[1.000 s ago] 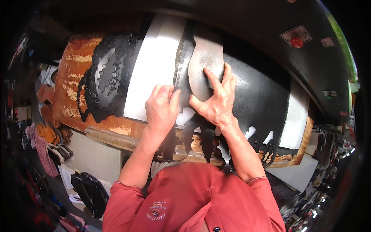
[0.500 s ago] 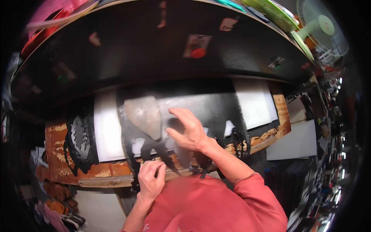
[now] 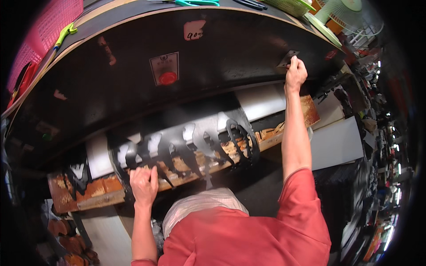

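My right hand (image 3: 296,74) is raised with curled fingers against a small plate (image 3: 287,58) at the right of the black machine panel. Whatever control the fingertips touch is hidden behind them. Lower left, my left hand (image 3: 143,181) has its fingers curled and thumb up, beside the front edge of a black sheet (image 3: 177,139). Whether that hand pinches the sheet cannot be made out. Curved shapes are cut out of the sheet, leaving strips that hang over the front of the worn wooden bed (image 3: 100,198).
The wide black panel (image 3: 124,57) overhangs the bed and carries a red button (image 3: 168,78) and a green button (image 3: 46,137). White boards (image 3: 262,103) lie under the sheet. On top are teal-handled scissors (image 3: 195,2) and a pink basket (image 3: 51,26); a fan (image 3: 355,15) stands right.
My right hand has gone from above the sheet up to the panel's right-hand plate. My left hand has shifted left. The pale pointed piece on the sheet no longer shows. The view has turned.
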Demonstrator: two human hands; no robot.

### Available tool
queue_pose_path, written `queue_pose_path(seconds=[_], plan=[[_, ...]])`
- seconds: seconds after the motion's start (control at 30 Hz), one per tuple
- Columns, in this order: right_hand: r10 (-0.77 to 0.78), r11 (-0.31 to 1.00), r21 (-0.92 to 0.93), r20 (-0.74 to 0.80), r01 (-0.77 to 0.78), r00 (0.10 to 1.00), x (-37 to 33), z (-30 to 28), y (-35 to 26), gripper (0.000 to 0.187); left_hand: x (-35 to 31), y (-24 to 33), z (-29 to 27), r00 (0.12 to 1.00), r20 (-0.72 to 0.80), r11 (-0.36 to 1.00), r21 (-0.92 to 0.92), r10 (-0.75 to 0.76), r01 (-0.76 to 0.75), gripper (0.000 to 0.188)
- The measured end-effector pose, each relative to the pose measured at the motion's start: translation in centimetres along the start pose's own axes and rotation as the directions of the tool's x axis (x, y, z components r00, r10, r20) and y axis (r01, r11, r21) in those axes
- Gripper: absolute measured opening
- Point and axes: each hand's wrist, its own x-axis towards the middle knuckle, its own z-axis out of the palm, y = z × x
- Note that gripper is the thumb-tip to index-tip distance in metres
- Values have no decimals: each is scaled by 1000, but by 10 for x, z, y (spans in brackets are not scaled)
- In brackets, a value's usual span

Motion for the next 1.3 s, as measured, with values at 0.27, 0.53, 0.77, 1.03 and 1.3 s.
queue_pose_path(seconds=[0.27, 0.53, 0.77, 1.03, 1.3], plan=[[145, 980, -179, 366, -83, 919, -133, -91, -3, 32, -12, 1, 8, 992, -129, 995, 105, 15, -2, 32], [128, 950, -301, 630, 88, 766, -243, -82, 4, 39, -7, -2, 14, 988, -149, 991, 120, -41, 59, 35], [185, 935, -346, 653, 72, 735, -242, -85, -9, 35, -9, -2, 8, 993, -47, 982, 147, -111, 117, 29], [192, 927, -364, 662, 87, 724, -242, -90, 8, 39, -10, 4, 10, 982, -129, 989, 34, -136, 141, 32], [369, 910, -352, 443, -220, 817, -221, -78, 8, 31, -4, 1, 0, 975, -26, 974, -45, -221, 220, 29]])
